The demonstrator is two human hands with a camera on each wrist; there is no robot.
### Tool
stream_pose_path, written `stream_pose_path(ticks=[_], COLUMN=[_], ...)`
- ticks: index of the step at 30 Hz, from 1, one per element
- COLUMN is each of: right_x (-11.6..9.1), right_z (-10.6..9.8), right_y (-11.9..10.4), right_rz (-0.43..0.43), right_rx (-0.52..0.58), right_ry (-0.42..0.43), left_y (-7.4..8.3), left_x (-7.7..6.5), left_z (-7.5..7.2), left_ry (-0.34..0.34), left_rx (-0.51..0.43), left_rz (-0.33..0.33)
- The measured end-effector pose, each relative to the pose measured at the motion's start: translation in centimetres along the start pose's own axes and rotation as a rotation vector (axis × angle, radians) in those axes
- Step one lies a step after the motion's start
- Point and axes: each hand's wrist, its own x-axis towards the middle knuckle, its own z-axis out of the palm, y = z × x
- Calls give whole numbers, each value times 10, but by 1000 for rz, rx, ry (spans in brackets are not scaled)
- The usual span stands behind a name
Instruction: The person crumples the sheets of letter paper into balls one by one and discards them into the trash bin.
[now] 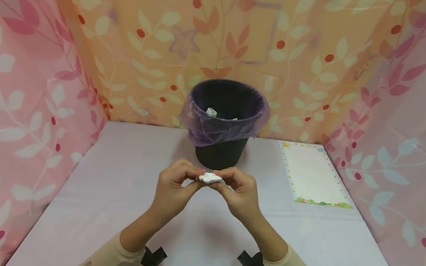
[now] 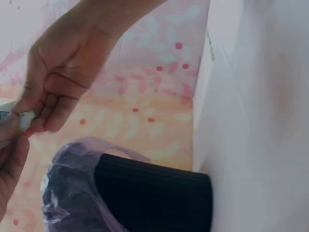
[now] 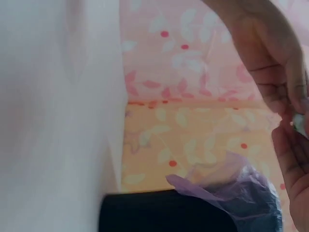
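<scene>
A small crumpled piece of white paper (image 1: 211, 177) is held between both hands in front of the bin, above the table. The left hand (image 1: 174, 186) pinches its left end between thumb and fingers. From the other side, the right hand (image 1: 241, 192) pinches the right end, its fingertips close to the left ones. In the left wrist view, a bit of the paper (image 2: 26, 120) shows between the fingers, with some green and blue on it. Just beyond the hands stands a black bin (image 1: 220, 154), lined with a purple plastic bag (image 1: 216, 133) folded over its rim.
Inside the bin, a crumpled paper ball (image 1: 211, 112) is visible. A paper sheet with a decorated border (image 1: 316, 174) lies flat at the table's right. The white table (image 1: 128, 164) meets floral curtains (image 1: 147, 61) at the back and sides. Black straps (image 1: 153, 257) hang by the wrists.
</scene>
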Motion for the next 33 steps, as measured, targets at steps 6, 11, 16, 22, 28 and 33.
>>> stream_pose_path(ticks=[6, 11, 16, 22, 28, 33], right_x=[-1, -1, 0, 0, 3, 5], right_z=[-1, -1, -4, -9, -14, -18], right_y=[1, 3, 1, -3, -2, -2], right_rz=[2, 84, 117, 63, 38, 36], right_rx=[106, 161, 134, 0, -39, -52], right_ry=[-24, -5, 28, 54, 79, 102], left_y=[4, 3, 4, 5, -1, -9], left_x=[-2, -2, 0, 11, 28, 49], left_z=[0, -4, -11, -19, -28, -38], left_ry=[19, -16, -103, -178, -197, -145], left_rx=[-84, -26, -41, -24, 40, 158], left_rz=[-97, -177, -306, -399, -397, -367])
